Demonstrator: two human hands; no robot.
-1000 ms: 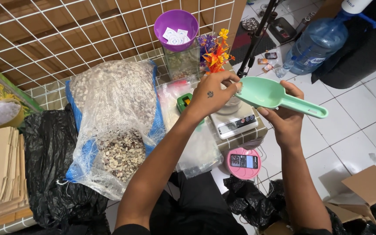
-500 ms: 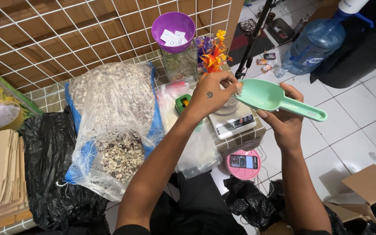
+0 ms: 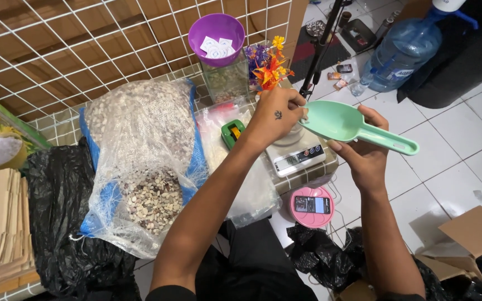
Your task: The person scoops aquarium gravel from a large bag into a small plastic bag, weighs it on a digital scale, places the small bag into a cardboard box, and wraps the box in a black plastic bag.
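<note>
My right hand [image 3: 364, 153] grips the handle of the mint green scoop [image 3: 352, 127], fingers wrapped under it, bowl pointing left and roughly level. My left hand [image 3: 277, 114] reaches across with the fingers curled shut at the scoop's front rim, just above the white digital scale [image 3: 299, 156]. Can't tell whether the left fingers pinch something small or only touch the rim.

The scale sits on a small tiled ledge [image 3: 319, 170] against a white wire grid panel [image 3: 85, 50]. Left of it: a big clear plastic sack of pale beans or seeds [image 3: 146, 161] lying on a blue bag, black plastic bags [image 3: 57, 223] beneath. Behind the scale: a purple bowl [image 3: 217, 30] with paper slips on top of a clear container, and orange and purple artificial flowers [image 3: 269, 64]. A round pink device with a screen [image 3: 312, 205] lies below the ledge. White tiled floor [image 3: 464, 145], a blue water jug [image 3: 403, 53] at upper right, an open cardboard box [image 3: 470, 237] at lower right.

What rests on the scale platform is hidden by my left hand. The scoop's contents are hard to make out.
</note>
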